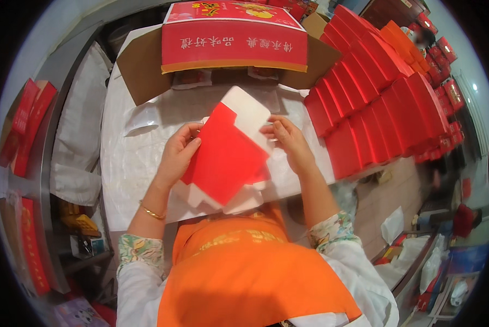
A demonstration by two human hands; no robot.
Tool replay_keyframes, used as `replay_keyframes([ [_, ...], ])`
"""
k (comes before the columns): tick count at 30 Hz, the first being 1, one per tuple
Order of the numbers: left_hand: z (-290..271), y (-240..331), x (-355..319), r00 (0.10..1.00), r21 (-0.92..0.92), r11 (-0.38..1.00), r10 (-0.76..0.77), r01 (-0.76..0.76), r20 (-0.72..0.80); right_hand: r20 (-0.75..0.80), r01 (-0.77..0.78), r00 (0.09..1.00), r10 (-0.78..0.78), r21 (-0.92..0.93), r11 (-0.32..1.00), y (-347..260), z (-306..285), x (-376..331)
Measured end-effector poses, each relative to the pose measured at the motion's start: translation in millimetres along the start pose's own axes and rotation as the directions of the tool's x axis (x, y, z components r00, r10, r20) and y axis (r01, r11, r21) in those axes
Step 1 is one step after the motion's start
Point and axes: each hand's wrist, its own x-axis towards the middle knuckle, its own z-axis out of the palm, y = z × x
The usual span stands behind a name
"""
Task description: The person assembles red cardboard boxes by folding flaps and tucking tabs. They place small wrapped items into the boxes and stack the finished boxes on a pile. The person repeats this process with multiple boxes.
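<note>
A flat red-and-white cardboard box blank [222,155] is held tilted over the white-covered table, with one white flap [250,109] pointing away from me. My left hand [179,152] grips its left edge, thumb on top and fingers partly hidden beneath. On the other side, the bent fingers and thumb of my right hand [291,143] close on the edge of the white flap. More white and red flaps stick out under the near end of the blank.
A large red carton [233,49] stands open at the table's far side, with wrapped packets [192,79] inside. Rows of red boxes [375,114] are stacked at the right. A clear plastic piece [142,119] lies on the white table cover [130,163]. Shelving holds red boxes [29,125] at the left.
</note>
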Motion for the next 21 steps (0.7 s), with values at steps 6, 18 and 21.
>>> replay_keyframes([
  [6,3,28,-24,0.962,0.051,0.988,-0.151,0.143,0.228,0.177,-0.261,0.958,0.226,0.209,0.943,10,27,-47],
  [18,65,29,-58,0.964,0.615,0.763,0.04,-0.2,0.265,0.02,-0.383,0.915,0.402,0.355,0.853,34,7,-87],
  [21,70,18,-54,0.953,0.62,0.756,0.015,-0.209,0.303,-0.049,-0.358,0.929,0.366,0.119,0.926,50,-5,-87],
])
